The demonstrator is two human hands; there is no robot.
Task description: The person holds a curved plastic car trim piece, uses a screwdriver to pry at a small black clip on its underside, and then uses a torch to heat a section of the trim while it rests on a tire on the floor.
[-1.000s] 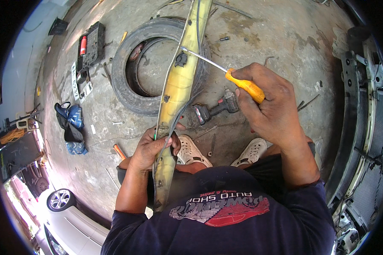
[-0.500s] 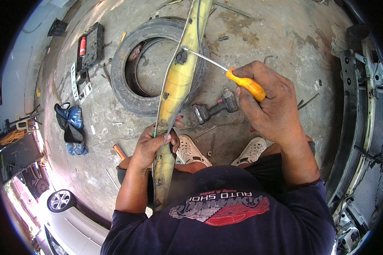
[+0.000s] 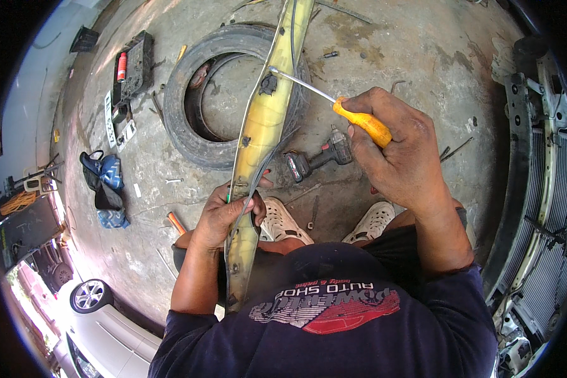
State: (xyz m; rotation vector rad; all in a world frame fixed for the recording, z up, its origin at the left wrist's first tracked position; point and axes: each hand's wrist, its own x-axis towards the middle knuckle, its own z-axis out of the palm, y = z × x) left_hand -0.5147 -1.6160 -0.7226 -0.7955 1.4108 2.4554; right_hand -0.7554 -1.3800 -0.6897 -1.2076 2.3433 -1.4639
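Note:
A long, narrow yellowish car trim panel [image 3: 258, 135] runs from my lap up past the far edge of the view, with dark patches and a grey cable [image 3: 266, 165] along it. My left hand [image 3: 232, 214] is closed around the panel's lower part and the cable. In my right hand [image 3: 400, 145] is a screwdriver with a yellow handle [image 3: 365, 123], gripped between thumb and fingers. Its metal shaft slants up to the left, and the tip touches the panel's left edge, just above a black patch [image 3: 268, 84].
Under the panel lies a tyre [image 3: 177, 120]. A cordless drill [image 3: 318, 157] rests on the concrete before my shoes. To the left are a black tool case [image 3: 134, 66] and a blue-black bag [image 3: 107, 189]; a white car [image 3: 107, 334] stands lower left. Car front parts with a radiator [image 3: 548, 189] line the right.
Almost nothing differs. The screwdriver handle and my right hand have shifted very slightly up and left, with the tip at the same spot on the panel.

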